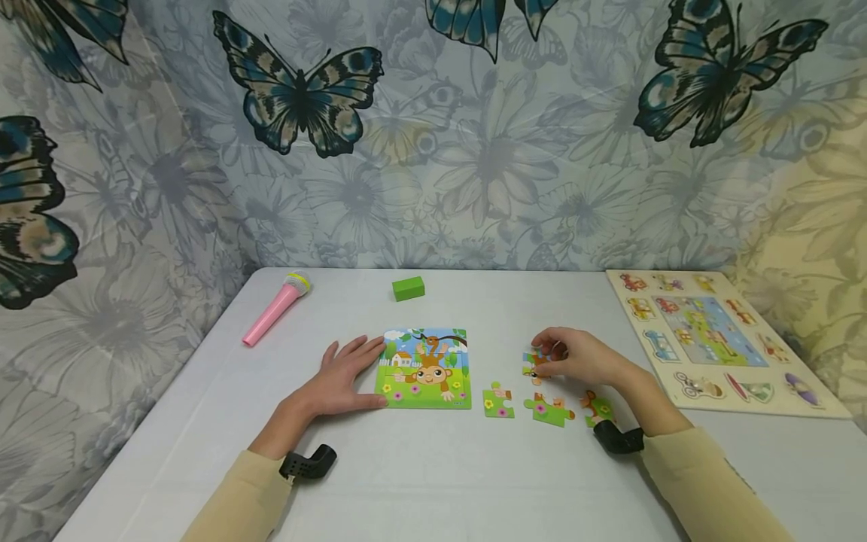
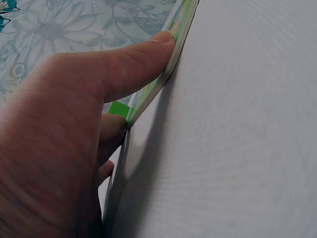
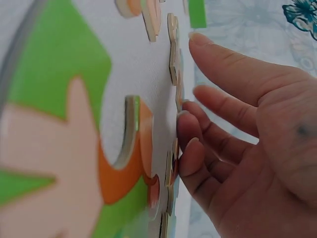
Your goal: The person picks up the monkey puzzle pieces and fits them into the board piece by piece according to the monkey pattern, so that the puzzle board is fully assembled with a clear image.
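Note:
My left hand [image 1: 345, 380] rests along the left edge of a square monkey picture puzzle [image 1: 423, 376], its fingers at the upper corner and its thumb at the lower one. In the left wrist view the thumb [image 2: 133, 62] touches the puzzle's edge. My right hand [image 1: 576, 357] is over a jigsaw piece [image 1: 536, 376] with part of the monkey on it, hiding some of it. The right wrist view shows thumb and loosely bent fingers apart, fingertips right at the pieces. Nearby lie a flower piece [image 1: 498, 403], another jigsaw piece [image 1: 550, 412] and a green-and-orange piece [image 1: 599, 406] by the right wrist.
A pink toy microphone [image 1: 274, 312] lies at the back left. Behind the puzzle is a green block [image 1: 409, 289]. A large picture board [image 1: 684, 320] lies on the right side of the white table [image 1: 433, 482]. A butterfly-patterned cloth [image 1: 474, 135] hangs behind.

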`<action>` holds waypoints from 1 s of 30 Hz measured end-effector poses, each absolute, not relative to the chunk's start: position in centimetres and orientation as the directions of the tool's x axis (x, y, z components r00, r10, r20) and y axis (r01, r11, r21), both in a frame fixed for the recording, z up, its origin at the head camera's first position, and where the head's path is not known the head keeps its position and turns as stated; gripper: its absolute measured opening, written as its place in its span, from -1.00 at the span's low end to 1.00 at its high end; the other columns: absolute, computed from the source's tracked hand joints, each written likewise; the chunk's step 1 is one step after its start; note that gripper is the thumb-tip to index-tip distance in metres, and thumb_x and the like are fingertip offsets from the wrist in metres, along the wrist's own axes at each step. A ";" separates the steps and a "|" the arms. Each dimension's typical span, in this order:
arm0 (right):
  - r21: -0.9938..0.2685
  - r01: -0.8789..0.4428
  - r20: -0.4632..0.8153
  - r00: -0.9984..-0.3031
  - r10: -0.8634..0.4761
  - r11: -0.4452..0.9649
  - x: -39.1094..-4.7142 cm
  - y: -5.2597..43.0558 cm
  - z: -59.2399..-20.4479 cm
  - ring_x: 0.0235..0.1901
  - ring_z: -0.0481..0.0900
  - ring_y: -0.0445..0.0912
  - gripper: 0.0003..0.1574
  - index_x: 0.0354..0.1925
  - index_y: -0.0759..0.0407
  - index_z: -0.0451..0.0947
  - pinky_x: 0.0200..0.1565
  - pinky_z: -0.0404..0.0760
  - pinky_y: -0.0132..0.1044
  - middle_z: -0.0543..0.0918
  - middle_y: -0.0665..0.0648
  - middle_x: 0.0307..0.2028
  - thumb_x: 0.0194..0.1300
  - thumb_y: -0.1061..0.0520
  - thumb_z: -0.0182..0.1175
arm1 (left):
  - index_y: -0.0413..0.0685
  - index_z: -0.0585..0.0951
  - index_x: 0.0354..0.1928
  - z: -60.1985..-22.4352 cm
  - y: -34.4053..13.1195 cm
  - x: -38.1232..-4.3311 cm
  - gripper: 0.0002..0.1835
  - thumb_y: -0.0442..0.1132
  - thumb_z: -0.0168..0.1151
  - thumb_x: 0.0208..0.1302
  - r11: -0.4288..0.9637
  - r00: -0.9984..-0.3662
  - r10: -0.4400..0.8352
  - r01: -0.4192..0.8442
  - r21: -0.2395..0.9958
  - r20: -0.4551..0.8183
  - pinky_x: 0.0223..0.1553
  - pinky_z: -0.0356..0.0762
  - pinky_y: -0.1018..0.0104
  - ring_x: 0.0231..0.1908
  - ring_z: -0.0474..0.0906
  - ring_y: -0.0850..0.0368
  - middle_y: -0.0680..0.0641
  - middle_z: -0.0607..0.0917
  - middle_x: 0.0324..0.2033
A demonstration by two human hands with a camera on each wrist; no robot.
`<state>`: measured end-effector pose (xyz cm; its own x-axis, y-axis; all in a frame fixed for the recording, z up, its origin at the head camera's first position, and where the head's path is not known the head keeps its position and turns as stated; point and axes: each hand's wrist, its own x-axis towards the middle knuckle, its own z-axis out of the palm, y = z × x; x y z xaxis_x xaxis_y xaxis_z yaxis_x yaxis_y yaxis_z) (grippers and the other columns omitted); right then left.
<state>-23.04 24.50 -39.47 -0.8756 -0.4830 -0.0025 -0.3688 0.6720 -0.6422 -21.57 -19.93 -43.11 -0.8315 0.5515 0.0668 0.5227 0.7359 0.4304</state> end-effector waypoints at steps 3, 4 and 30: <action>-0.634 -0.358 -0.010 -0.883 -0.470 0.685 -23.1 24.4 -39.6 -0.27 0.48 -0.07 -0.45 0.04 0.32 0.57 -0.20 0.50 -0.21 0.57 0.07 -0.23 0.21 0.05 0.48 | -0.17 0.25 0.54 -43.0 -19.9 -21.5 0.04 0.28 0.33 0.16 0.736 -0.832 0.551 0.521 0.433 0.064 0.33 -0.33 -0.45 0.51 -0.03 -0.23 -0.11 0.22 0.52; -0.632 -0.353 -0.015 -0.884 -0.467 0.690 -23.0 24.4 -39.6 -0.27 0.48 -0.07 -0.43 0.05 0.34 0.56 -0.19 0.50 -0.20 0.57 0.07 -0.23 0.20 0.04 0.49 | -0.17 0.25 0.53 -42.9 -19.9 -21.5 0.04 0.28 0.34 0.16 0.735 -0.832 0.552 0.521 0.434 0.065 0.33 -0.34 -0.45 0.51 -0.03 -0.23 -0.11 0.23 0.52; -0.625 -0.328 -0.002 -0.907 -0.422 0.708 -22.9 23.9 -39.3 -0.27 0.47 -0.05 -0.54 -0.09 0.29 0.46 -0.23 0.50 -0.21 0.54 0.08 -0.30 0.21 0.13 0.48 | -0.18 0.26 0.53 -42.9 -19.9 -21.4 0.04 0.28 0.33 0.14 0.734 -0.832 0.550 0.523 0.433 0.073 0.32 -0.32 -0.46 0.50 -0.02 -0.23 -0.11 0.24 0.51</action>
